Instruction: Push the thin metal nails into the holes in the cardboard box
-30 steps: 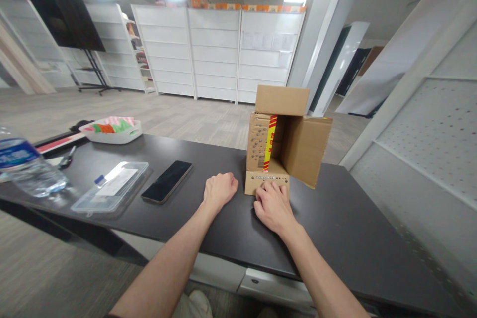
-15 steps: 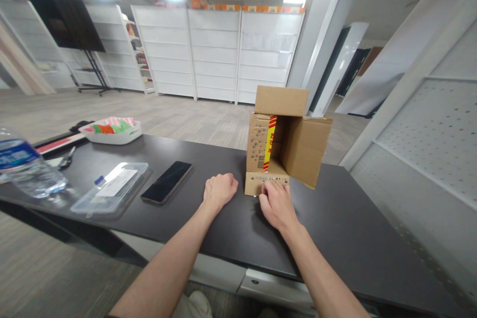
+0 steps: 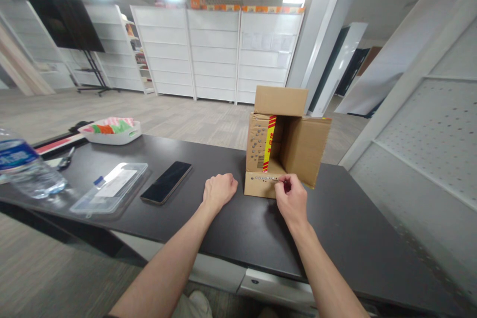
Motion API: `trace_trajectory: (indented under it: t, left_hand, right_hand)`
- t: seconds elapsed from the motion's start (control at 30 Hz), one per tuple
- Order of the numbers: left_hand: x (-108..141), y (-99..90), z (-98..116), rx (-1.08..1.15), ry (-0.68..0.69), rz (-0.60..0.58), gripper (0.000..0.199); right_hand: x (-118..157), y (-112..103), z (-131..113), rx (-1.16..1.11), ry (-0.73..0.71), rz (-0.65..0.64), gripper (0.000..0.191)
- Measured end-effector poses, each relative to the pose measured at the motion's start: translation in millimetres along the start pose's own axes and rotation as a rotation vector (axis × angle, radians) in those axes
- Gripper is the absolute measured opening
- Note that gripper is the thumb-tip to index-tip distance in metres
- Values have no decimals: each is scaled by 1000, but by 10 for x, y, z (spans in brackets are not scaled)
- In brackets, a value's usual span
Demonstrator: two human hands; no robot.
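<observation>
A cardboard box [image 3: 257, 146] stands on the dark table, its opening facing me and its flaps spread. Its lower front flap [image 3: 259, 189] hangs down and carries a row of small round metal-looking pieces. More such pieces dot the left flap beside a yellow and red tape strip [image 3: 269, 144]. My right hand [image 3: 293, 198] is pinched at the right end of that row, touching the lower flap; what lies between its fingertips is too small to name. Closed, my left hand [image 3: 219, 191] rests on the table left of the box, with any content hidden.
Left of my left hand lie a black phone [image 3: 167, 182] and a clear plastic case [image 3: 112, 189]. A water bottle [image 3: 28, 169] and a white basket [image 3: 112, 136] with colourful contents are farther left. A perforated panel [image 3: 428, 144] borders the table's right side.
My right hand has moved right along the lower flap, from its middle to its right end, and its fingers have turned into a pinch. My left hand has stayed in place.
</observation>
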State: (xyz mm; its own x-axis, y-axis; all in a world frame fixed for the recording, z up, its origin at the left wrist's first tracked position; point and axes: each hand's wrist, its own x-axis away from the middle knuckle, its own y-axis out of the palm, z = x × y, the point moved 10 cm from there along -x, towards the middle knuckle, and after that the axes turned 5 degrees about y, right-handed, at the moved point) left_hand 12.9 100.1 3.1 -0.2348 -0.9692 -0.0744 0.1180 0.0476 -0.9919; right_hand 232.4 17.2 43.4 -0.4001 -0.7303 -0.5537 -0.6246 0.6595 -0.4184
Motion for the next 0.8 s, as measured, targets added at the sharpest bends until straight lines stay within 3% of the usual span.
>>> trace_trajectory:
  t: [0.27, 0.8]
  left_hand:
    - [8, 15, -2, 13, -7, -23, 42]
    - [12, -25, 12, 0, -5, 0, 40]
  right_hand:
    - [-14, -111, -27, -2, -57, 95, 10]
    - [-33, -38, -5, 56, -83, 58, 10]
